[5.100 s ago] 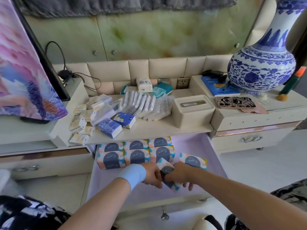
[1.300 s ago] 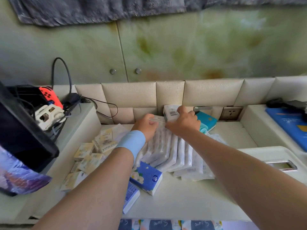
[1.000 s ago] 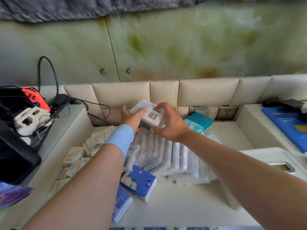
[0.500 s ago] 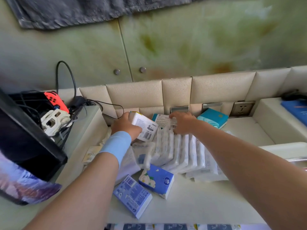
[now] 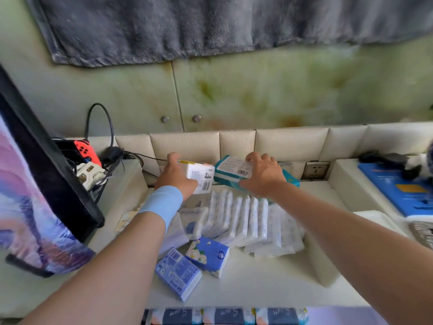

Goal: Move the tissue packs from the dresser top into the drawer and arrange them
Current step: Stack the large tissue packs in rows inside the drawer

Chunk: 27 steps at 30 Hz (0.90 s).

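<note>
Both hands are up at the back of the dresser top (image 5: pixel 257 285), right in front of the padded panel (image 5: pixel 187 146). The left hand (image 5: pixel 175 177), with a light blue wristband (image 5: pixel 161 205), has its fingers wrapped round a white pack (image 5: pixel 201 178) with a barcode label, held up off the surface. The right hand (image 5: pixel 263 177) has its fingers curled over the far edge of a teal pack (image 5: pixel 234 170), label side up. The two held packs sit side by side, nearly touching. More teal shows right under that one and past the right wrist; can't tell if the held pack is fully lifted or resting on the one below.

Just below the hands a row of white packs (image 5: pixel 241 221) stands on edge, leaning like fallen dominoes. Nearer the front edge are two blue packs (image 5: pixel 208 255), one flowery, one showing its barcode, touching each other. Some small beige packs (image 5: pixel 125 221) peek out beside the left arm.

At the very bottom the open drawer (image 5: pixel 351 316) shows a neat line of packs with dark ovals (image 5: pixel 220 316).

Off to the left there's a screen (image 5: pixel 46 184) and a red controller (image 5: pixel 83 148) with cables; a socket (image 5: pixel 315 170) and a blue book (image 5: pixel 398 191) are on the right.
</note>
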{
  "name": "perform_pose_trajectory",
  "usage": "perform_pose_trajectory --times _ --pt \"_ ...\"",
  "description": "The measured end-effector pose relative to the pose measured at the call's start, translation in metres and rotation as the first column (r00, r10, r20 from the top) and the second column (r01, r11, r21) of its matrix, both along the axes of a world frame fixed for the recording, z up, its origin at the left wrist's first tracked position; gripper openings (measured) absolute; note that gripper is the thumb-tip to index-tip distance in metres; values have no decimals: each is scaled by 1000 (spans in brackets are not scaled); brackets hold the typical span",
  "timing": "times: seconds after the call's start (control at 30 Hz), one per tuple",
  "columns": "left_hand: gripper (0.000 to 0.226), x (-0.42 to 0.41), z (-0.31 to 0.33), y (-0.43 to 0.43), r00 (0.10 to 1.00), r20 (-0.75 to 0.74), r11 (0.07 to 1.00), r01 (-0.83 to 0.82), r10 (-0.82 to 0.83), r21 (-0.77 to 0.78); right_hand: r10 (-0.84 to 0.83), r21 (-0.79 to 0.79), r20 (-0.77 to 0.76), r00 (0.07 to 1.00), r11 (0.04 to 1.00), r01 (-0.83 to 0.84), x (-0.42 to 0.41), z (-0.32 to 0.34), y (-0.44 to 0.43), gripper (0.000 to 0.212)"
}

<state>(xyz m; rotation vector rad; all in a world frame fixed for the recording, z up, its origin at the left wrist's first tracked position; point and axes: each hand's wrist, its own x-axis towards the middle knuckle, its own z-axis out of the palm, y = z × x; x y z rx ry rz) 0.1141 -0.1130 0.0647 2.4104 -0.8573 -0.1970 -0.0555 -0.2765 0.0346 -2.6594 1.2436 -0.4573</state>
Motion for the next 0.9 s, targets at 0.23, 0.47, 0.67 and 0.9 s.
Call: perform_pose_trajectory --times 0.23,0.47,0.67,0.9 --pt "58 -45 24 48 979 22 969 196 -201 147 -194 741 203 960 672 -21 -60 42 41 48" --pt "57 -106 23 116 944 38 910 305 -329 281 -281 938 163 946 341 -60 -124 52 101 37" --pt "55 -135 13 167 918 -40 838 378 -395 394 -70 979 23 997 202 -8 -180 37 154 30" --pt "55 -165 -14 211 903 -50 812 406 -426 419 189 901 -314 930 369 229 -252 -7 194 59"
